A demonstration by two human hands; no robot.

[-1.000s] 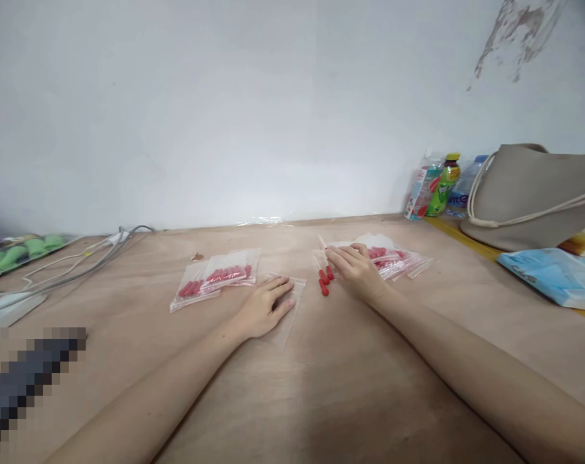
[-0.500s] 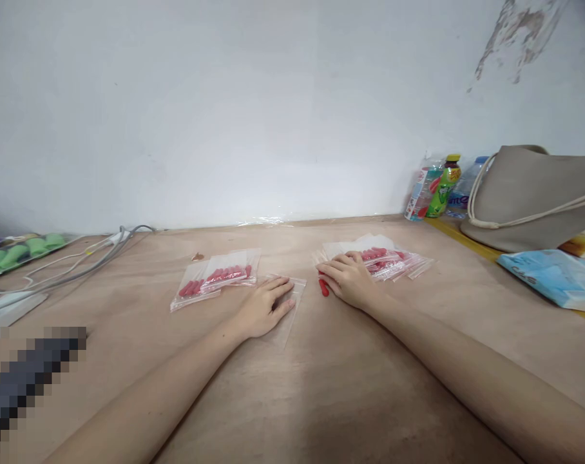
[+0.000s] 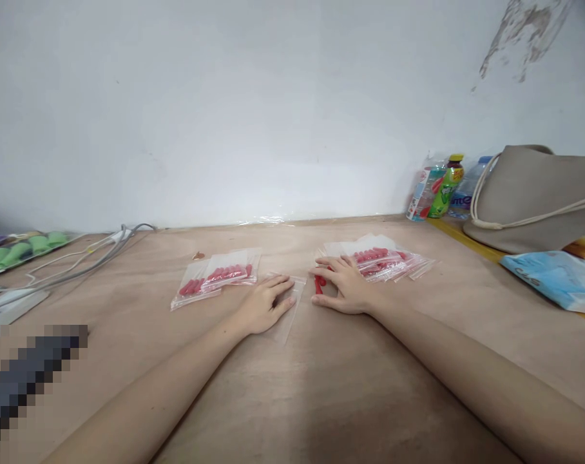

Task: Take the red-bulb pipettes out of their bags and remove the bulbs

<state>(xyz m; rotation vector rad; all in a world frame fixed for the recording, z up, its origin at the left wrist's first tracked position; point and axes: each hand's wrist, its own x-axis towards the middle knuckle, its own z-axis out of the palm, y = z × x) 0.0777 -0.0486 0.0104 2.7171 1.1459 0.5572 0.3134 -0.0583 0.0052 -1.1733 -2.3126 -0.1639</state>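
Note:
My left hand [image 3: 265,305] lies flat, fingers stretched, on an empty clear zip bag [image 3: 292,309] on the wooden table [image 3: 321,386]. My right hand [image 3: 343,283] rests palm down just right of that bag, its fingers covering several loose red-capped droppers [image 3: 317,283]; only their red ends show at my fingertips. Behind my right hand lies a heap of clear bags with red droppers [image 3: 382,258]. Left of my left hand lie two filled bags of red droppers [image 3: 218,277].
A beige bag [image 3: 534,200] with cord handles, drink bottles [image 3: 442,183] and a blue packet [image 3: 553,274] stand at the right. Grey cables [image 3: 80,258] and green items in a packet [image 3: 24,248] lie at the left. A white wall rises behind the table.
My right hand slid left and nearer, dragging the loose red droppers toward the empty bag and covering more of them. My left hand stayed put on the bag.

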